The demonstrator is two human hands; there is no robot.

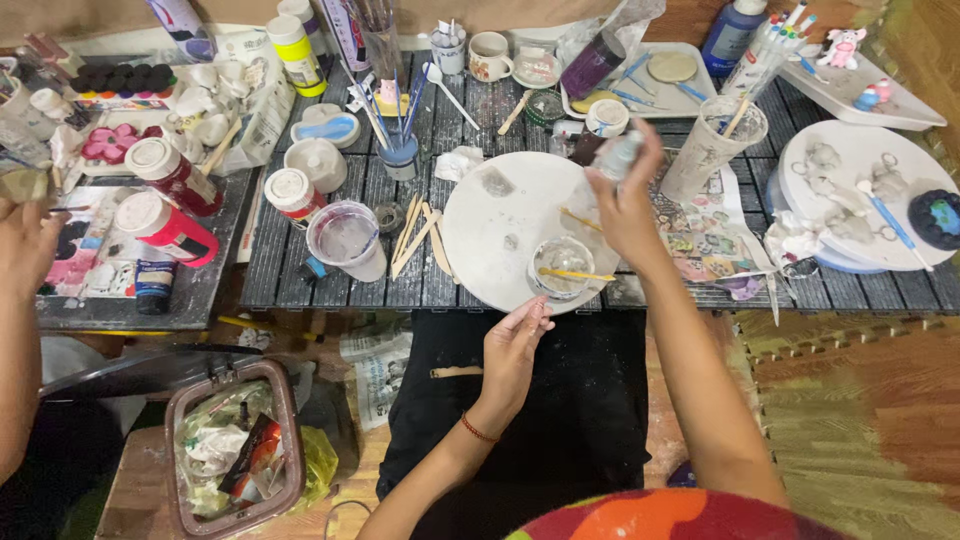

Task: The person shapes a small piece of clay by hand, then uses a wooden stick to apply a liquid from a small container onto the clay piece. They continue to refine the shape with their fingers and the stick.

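Observation:
My right hand (628, 205) is raised over the round white board (500, 215) and grips a small grey bottle (617, 155), blurred. My left hand (512, 350) hovers at the board's near edge, fingers loosely apart, holding nothing, just below a small clear cup (562, 268) with a yellow stick (575, 275) across it. A second yellow stick (580, 218) lies on the board.
Paint bottles (170, 228), a clear cup (345, 240), wooden sticks (420, 235), a brush jar (400, 150) and a tall plastic cup (712, 150) crowd the dark slatted table. Another person's arm (22, 290) is at far left. A rubbish bin (235, 450) stands below.

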